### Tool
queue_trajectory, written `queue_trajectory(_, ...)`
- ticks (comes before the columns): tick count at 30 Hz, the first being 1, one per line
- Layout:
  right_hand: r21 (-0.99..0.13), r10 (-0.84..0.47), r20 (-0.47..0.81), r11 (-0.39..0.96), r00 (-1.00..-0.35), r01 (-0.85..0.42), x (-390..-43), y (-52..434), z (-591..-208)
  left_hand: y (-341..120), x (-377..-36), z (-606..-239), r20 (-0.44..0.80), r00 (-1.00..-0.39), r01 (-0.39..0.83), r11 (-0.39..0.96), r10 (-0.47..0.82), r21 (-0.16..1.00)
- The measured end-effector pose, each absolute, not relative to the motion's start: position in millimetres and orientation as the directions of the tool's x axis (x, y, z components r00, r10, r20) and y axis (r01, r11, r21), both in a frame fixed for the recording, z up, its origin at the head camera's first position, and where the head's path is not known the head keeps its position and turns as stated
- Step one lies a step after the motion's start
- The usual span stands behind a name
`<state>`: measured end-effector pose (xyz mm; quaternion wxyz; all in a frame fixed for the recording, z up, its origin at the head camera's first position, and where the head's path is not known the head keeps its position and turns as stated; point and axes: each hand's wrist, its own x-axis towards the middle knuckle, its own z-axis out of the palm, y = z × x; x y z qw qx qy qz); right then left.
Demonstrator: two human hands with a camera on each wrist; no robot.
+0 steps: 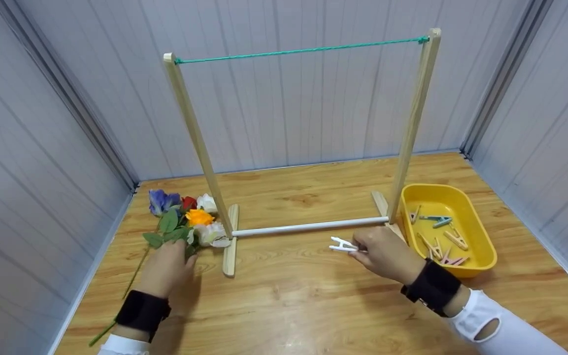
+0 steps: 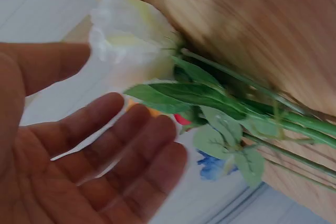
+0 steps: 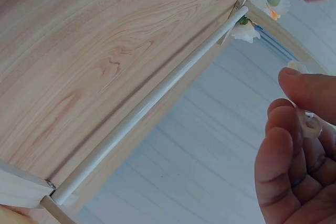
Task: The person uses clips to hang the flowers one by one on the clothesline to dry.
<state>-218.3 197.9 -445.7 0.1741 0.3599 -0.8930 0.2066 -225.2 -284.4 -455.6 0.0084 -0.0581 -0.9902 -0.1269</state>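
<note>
A bunch of artificial flowers (image 1: 185,219) with green stems lies on the wooden table at the left, beside the foot of a wooden drying rack (image 1: 200,143). My left hand (image 1: 165,268) hovers over the stems with fingers straight; in the left wrist view the palm (image 2: 89,161) is spread beside a white bloom (image 2: 126,38) and leaves, holding nothing. My right hand (image 1: 384,254) pinches a white clothespin (image 1: 343,245) just in front of the rack's white bottom bar (image 1: 308,227); the right wrist view shows its fingertips (image 3: 294,129) curled on the peg's end.
A green cord (image 1: 303,49) runs between the rack's two posts. A yellow tub (image 1: 481,256) with several clothespins stands at the right, behind my right wrist. Grey panel walls enclose the table on three sides.
</note>
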Motion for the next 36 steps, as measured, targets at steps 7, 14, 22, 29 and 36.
queue_trajectory(7, -0.268, -0.569, 0.421, 0.666, -0.706, -0.696, -218.5, 197.6, -446.5, -303.1, -224.9, -467.7, -0.089, -0.992, 0.064, 0.971, 0.087, 0.230)
queue_trajectory(14, -0.278, -0.567, 0.416, 0.665, -0.711, -0.693, -216.8, 197.4, -446.4, -309.1, -219.8, -475.9, -0.087, -0.995, 0.027, 0.977, 0.046, 0.212)
queue_trajectory(22, -0.272, -0.558, 0.441, 0.664, -0.703, -0.697, -217.0, 197.6, -448.2, -316.5, -212.8, -482.9, 0.023, -0.998, 0.065, 0.980, 0.061, 0.187)
queue_trajectory(29, -0.272, -0.559, 0.446, 0.659, -0.699, -0.701, -218.3, 198.6, -450.6, -320.2, -215.9, -487.8, 0.052, -0.995, 0.094, 0.982, 0.087, 0.163)
queue_trajectory(36, -0.286, -0.556, 0.421, 0.669, -0.717, -0.686, -218.0, 199.2, -452.2, -325.2, -215.7, -489.2, 0.044, -0.997, 0.074, 0.979, 0.066, 0.193)
